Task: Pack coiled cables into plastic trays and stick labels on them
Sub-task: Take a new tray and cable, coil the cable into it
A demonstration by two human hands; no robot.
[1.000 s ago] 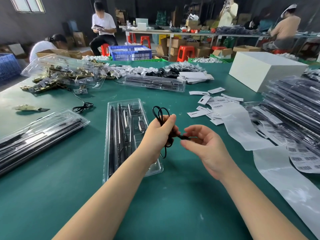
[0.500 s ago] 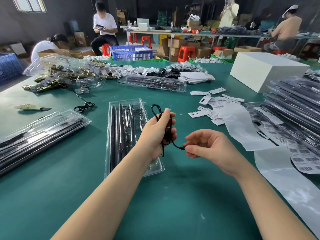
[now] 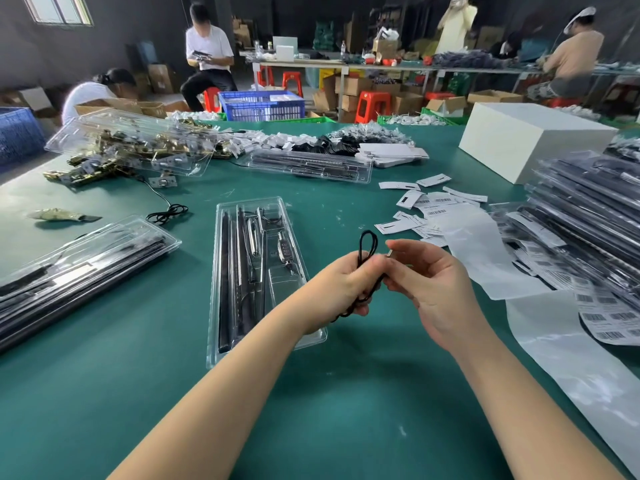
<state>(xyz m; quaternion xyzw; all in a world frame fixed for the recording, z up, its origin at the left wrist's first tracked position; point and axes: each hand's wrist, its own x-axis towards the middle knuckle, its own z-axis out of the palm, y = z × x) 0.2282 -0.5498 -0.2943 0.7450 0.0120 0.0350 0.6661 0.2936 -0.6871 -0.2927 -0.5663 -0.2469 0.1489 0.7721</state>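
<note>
Far left, near edge: closed clear tray stack [image 3: 79, 268] w/ dark contents, appears packed; no label visible on it from this angle. Beyond it, a loose black cable [image 3: 168, 213] lies coiled on the green table [image 3: 311, 410], not yet packed. Far left-centre: open clear tray [image 3: 131, 140] over a heap of brass-coloured hardware, unsorted. Centre: open plastic tray [image 3: 263, 271] lies lengthwise, holding dark rods and metal parts; the near-right compartment looks vacant, prob. the cable's slot. Just right of the tray, above the table: left hand [image 3: 341, 285] grips a coiled black cable [image 3: 367, 247], fingers curled round the bundle, loop sticking up. Right hand [image 3: 433, 282] is touching it from the right, thumb and fingertip pinching the cable's free end near the plug; winding appears nearly finished. Cable is held in air, not in tray. Right of hands: loose barcode labels [image 3: 433, 211] and backing paper [image 3: 485, 247] scattered, none applied to the centre tray. Far right: tall stack of closed trays [image 3: 581, 223], some w/ barcode labels, judged done. Assessment: part-way; remaining for this unit = seat cable, close lid, stick label.
</note>
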